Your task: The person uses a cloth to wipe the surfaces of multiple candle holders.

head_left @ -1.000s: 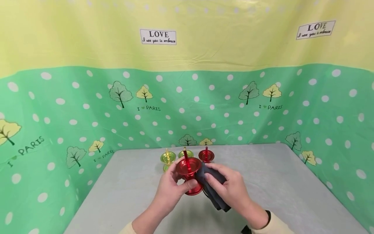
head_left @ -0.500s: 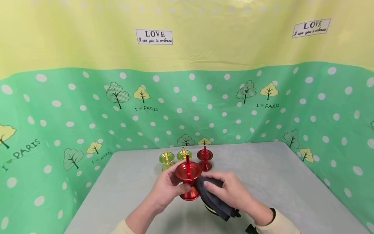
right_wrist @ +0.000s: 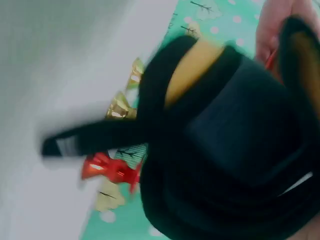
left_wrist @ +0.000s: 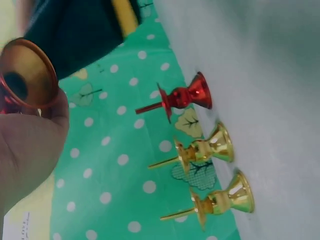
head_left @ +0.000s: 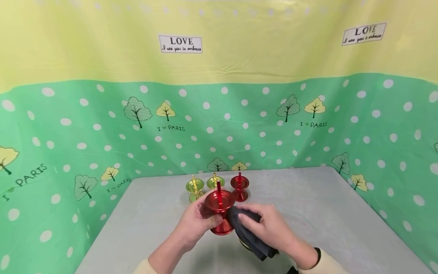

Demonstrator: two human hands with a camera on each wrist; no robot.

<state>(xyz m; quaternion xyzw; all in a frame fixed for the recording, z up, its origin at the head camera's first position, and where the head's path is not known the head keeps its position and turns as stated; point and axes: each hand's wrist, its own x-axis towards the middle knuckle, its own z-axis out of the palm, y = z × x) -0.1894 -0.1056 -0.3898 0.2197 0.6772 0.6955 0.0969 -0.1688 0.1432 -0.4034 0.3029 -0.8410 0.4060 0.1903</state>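
Note:
My left hand [head_left: 193, 224] grips a red metal candlestick [head_left: 223, 227] around its stem, holding it upright above the table. It has a shallow dish with a thin red tube rising from the middle. In the left wrist view the candlestick's hollow base [left_wrist: 37, 75] faces the camera. Between thumb and fingers, my right hand [head_left: 270, 226] pinches a dark grey cloth [head_left: 248, 234] with a yellow stripe, pressed against the candlestick's right side. In the right wrist view the bunched cloth [right_wrist: 225, 135] hides most of the right hand and the held candlestick.
Behind the hands stand another red candlestick [head_left: 240, 195] and two gold ones, the left gold candlestick [head_left: 195, 186] and the middle gold candlestick [head_left: 216, 182], partly covered. The grey table [head_left: 318, 220] meets a green and yellow printed curtain [head_left: 219, 129] at its back and sides.
The held candlestick and both hands have come slightly lower and nearer since a second ago. The cloth has slid downward along the candlestick's side. Over the last half second little has moved.

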